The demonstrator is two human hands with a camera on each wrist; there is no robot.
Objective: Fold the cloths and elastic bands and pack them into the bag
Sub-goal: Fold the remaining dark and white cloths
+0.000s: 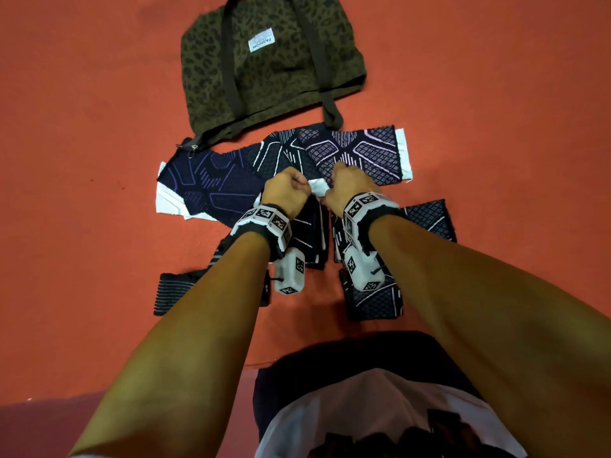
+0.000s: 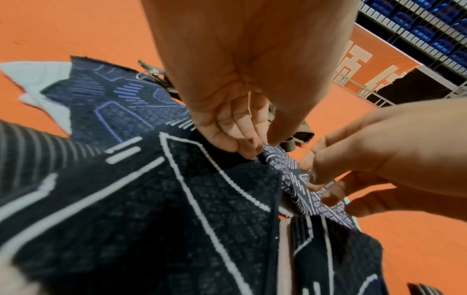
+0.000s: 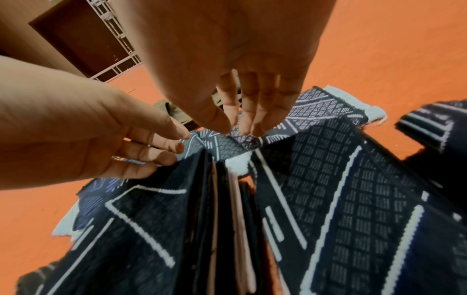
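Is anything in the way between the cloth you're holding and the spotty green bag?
Only more cloths. Both the left hand and right hand pinch one cloth; unfolded cloths lie flat between it and the bag.

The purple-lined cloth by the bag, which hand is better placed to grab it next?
Left, probably. The purple-lined cloth lies just outside the left hand; the right hand would cross over. Both hands now pinch the dark cloth.

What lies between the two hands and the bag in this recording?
In the head view, flat patterned cloths cover the floor between the left hand, the right hand and the bag; both hands pinch one cloth's edge.
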